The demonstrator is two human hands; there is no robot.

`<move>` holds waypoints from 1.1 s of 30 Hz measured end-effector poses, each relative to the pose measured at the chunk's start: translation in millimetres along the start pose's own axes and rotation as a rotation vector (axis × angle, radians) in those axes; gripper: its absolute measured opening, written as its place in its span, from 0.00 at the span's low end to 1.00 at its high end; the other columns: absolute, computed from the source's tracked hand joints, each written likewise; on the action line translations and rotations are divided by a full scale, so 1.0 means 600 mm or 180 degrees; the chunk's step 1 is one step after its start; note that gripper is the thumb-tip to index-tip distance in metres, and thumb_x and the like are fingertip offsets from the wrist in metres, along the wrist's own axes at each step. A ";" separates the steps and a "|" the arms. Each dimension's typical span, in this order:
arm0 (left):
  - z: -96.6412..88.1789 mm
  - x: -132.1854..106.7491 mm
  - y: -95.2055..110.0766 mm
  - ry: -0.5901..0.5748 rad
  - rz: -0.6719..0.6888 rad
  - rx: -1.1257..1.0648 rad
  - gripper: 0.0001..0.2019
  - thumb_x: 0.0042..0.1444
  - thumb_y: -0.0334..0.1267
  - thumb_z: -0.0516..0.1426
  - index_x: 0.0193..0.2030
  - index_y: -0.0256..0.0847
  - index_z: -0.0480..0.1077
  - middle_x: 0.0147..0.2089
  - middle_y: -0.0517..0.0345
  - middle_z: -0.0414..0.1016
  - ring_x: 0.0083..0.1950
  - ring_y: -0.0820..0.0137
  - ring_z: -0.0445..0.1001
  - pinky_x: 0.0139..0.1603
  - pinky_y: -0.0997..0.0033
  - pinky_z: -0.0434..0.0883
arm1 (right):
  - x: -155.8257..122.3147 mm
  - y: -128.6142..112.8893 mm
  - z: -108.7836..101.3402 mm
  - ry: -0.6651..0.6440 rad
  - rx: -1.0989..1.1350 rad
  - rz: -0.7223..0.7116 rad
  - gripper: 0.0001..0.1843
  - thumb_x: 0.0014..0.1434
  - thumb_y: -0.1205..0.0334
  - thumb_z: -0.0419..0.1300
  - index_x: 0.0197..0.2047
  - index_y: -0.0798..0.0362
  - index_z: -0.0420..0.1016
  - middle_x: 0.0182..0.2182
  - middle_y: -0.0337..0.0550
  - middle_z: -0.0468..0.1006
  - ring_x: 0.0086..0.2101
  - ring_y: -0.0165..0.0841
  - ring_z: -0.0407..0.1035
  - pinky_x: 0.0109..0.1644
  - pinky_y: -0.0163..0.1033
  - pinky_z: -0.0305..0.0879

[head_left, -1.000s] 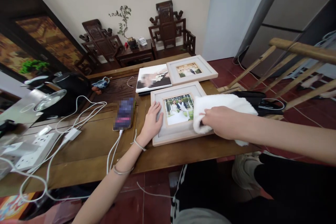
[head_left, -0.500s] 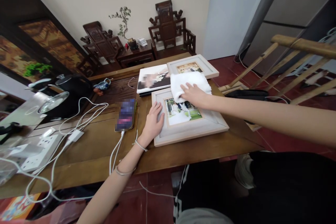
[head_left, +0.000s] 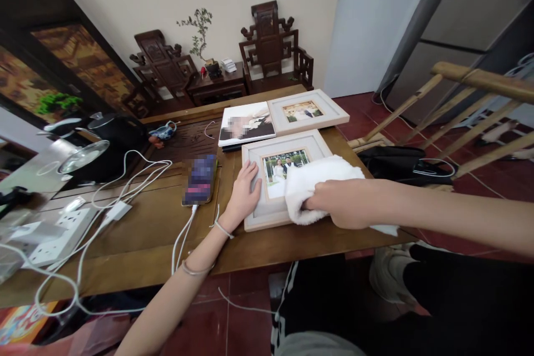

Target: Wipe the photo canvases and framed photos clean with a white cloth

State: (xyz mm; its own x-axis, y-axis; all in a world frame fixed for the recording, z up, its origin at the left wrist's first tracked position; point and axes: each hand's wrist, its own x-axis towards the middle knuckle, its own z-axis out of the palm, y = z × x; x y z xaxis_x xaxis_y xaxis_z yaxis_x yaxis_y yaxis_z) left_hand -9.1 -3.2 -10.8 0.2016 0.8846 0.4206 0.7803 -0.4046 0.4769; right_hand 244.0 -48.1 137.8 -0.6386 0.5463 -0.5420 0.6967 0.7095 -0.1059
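Note:
A light wooden picture frame (head_left: 261,214) with a photo of two people lies flat near the table's front edge. My left hand (head_left: 246,192) rests on its left rim, fingers stretched out and holding nothing. Over the frame's lower right part, my right hand (head_left: 340,200) grips a folded white cloth (head_left: 306,183), which covers that corner and part of the photo. Behind it lie a second wooden frame (head_left: 334,111) and, to the left, a white-edged photo panel (head_left: 247,125) on something dark.
On the wooden table (head_left: 154,245), a phone (head_left: 200,181) is plugged into a white cable left of the frame. Farther left are a power strip (head_left: 62,239), tangled cables and a black kettle (head_left: 114,139). A bamboo chair (head_left: 471,80) stands to the right.
My right hand has moved the cloth from the frame's top edge down and right to its lower right corner, uncovering the couple in the photo and the second frame. My left hand stays put.

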 end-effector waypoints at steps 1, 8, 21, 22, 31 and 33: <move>0.000 0.000 0.000 -0.0004 0.0005 0.0015 0.20 0.64 0.36 0.52 0.61 0.32 0.70 0.67 0.40 0.69 0.73 0.54 0.59 0.72 0.46 0.60 | -0.007 -0.004 0.001 -0.0028 0.0069 -0.0037 0.21 0.56 0.78 0.53 0.49 0.55 0.79 0.42 0.52 0.78 0.37 0.41 0.74 0.32 0.39 0.60; -0.002 0.000 0.000 -0.0032 0.0032 -0.0010 0.21 0.64 0.37 0.52 0.61 0.32 0.70 0.67 0.40 0.68 0.73 0.54 0.59 0.72 0.45 0.59 | 0.049 0.010 0.052 0.0843 -0.0053 -0.0130 0.30 0.53 0.82 0.50 0.56 0.55 0.75 0.57 0.62 0.73 0.53 0.50 0.70 0.50 0.50 0.67; -0.006 0.000 0.001 -0.0094 0.0032 -0.0053 0.21 0.64 0.38 0.52 0.62 0.34 0.69 0.68 0.41 0.67 0.73 0.54 0.58 0.72 0.44 0.59 | 0.204 0.158 -0.001 0.1751 -0.0933 0.0047 0.40 0.54 0.85 0.46 0.67 0.50 0.66 0.74 0.45 0.46 0.69 0.59 0.41 0.63 0.69 0.51; -0.006 0.001 0.001 -0.0102 0.0026 -0.0064 0.21 0.65 0.38 0.52 0.62 0.34 0.69 0.68 0.41 0.68 0.73 0.54 0.58 0.72 0.44 0.59 | 0.205 0.150 0.001 0.1674 -0.0958 0.0099 0.39 0.54 0.84 0.46 0.67 0.51 0.67 0.74 0.46 0.47 0.68 0.60 0.43 0.63 0.69 0.53; -0.003 0.000 -0.001 -0.0062 0.0033 -0.0049 0.22 0.64 0.37 0.52 0.62 0.33 0.68 0.68 0.40 0.67 0.73 0.54 0.58 0.72 0.45 0.58 | 0.095 0.043 0.020 0.0905 -0.0422 0.0034 0.37 0.53 0.85 0.48 0.60 0.50 0.74 0.64 0.54 0.68 0.53 0.50 0.69 0.46 0.48 0.67; -0.002 0.000 -0.002 -0.0064 0.0029 -0.0048 0.22 0.64 0.37 0.52 0.63 0.32 0.68 0.68 0.39 0.67 0.73 0.54 0.58 0.73 0.45 0.58 | 0.061 0.027 0.019 0.0695 -0.0101 -0.0145 0.31 0.55 0.83 0.50 0.56 0.51 0.77 0.53 0.55 0.77 0.45 0.43 0.74 0.41 0.42 0.66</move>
State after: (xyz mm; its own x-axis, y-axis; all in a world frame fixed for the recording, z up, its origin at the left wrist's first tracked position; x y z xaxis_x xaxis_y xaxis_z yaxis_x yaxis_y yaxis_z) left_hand -10.8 -3.2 -10.4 0.2206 0.8852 0.4096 0.7694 -0.4160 0.4847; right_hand 235.4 -21.6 106.8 -0.7271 0.5944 -0.3437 0.6572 0.7474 -0.0978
